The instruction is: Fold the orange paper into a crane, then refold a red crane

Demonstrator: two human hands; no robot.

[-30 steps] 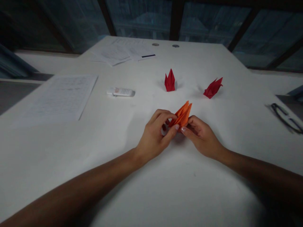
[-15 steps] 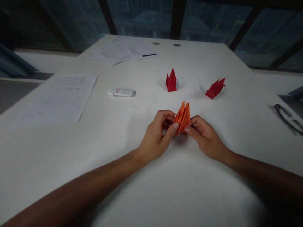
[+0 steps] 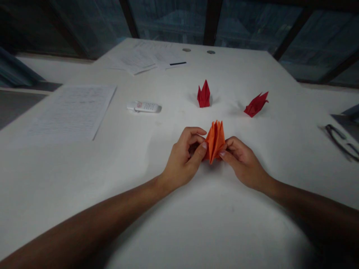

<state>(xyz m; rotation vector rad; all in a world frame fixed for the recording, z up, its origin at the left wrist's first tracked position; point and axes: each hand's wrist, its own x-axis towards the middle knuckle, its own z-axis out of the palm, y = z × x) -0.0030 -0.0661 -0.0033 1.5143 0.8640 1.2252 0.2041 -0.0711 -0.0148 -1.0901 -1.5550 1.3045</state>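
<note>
Between my two hands an orange folded-paper piece (image 3: 215, 141) stands with its points up, just above the table. My left hand (image 3: 186, 151) pinches its left edge between thumb and fingers. On the other side my right hand (image 3: 242, 158) grips the lower right edge, thumb in front and fingers curled behind. Fingertips behind the paper are partly hidden. Just beyond, a red origami figure (image 3: 203, 95) sits upright with two points. A second red origami figure (image 3: 256, 104) leans to the right, farther over.
On the white table (image 3: 174, 231), a white remote-like device (image 3: 144, 107) lies left of the figures. Printed sheets (image 3: 73, 112) rest at the left, more papers (image 3: 137, 59) at the back with a black strip (image 3: 178, 63). Black-framed glasses (image 3: 340, 140) lie at the right edge.
The orange paper has turned and its folds have spread, so its central crease now faces me. My left hand has shifted slightly left; my right hand stays nearly in place.
</note>
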